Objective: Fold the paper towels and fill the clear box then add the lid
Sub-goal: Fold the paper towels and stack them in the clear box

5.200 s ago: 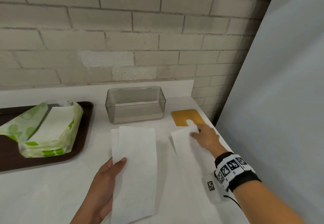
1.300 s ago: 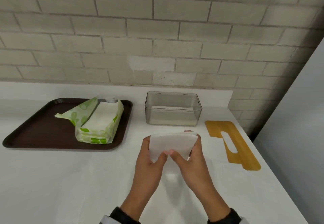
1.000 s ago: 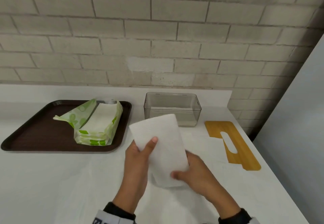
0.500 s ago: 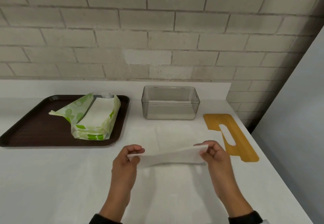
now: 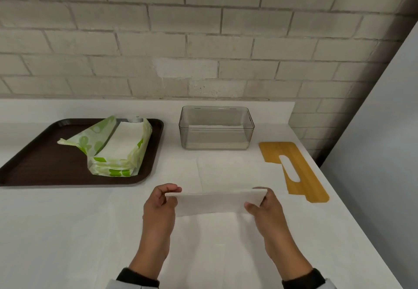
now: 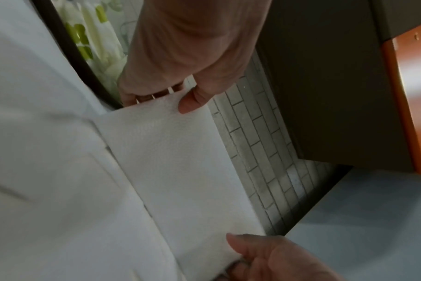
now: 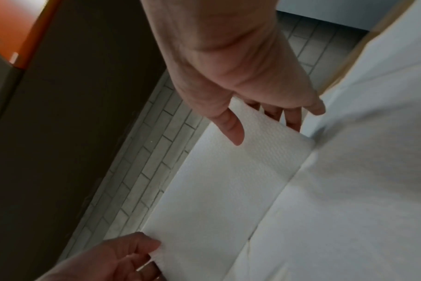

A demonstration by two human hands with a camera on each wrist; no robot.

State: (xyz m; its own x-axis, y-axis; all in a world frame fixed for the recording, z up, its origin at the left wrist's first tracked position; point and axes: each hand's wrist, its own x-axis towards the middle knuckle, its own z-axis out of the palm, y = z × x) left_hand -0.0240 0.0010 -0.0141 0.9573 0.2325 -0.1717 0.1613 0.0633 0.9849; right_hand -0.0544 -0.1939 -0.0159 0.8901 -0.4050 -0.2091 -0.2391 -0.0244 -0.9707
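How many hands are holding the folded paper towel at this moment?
2. The left hand pinches the left end of the folded paper towel, and the right hand pinches its right end, above the white counter.

We see counter (image 5: 67, 232) running against brick wall (image 5: 203, 40) behind it. Tray (image 5: 34, 164) sits on counter at left; towel pack (image 5: 117, 148) lies on tray, toward its right side. Clear box (image 5: 216, 128) stands right of tray, near wall. Lid (image 5: 294, 169) lies flat on counter right of box, apart from it. Loose sheet (image 5: 226, 173) lies flat before box. Before that, folded towel (image 5: 214, 203) spans above counter between our left hand (image 5: 160, 207) and right hand (image 5: 267, 209).
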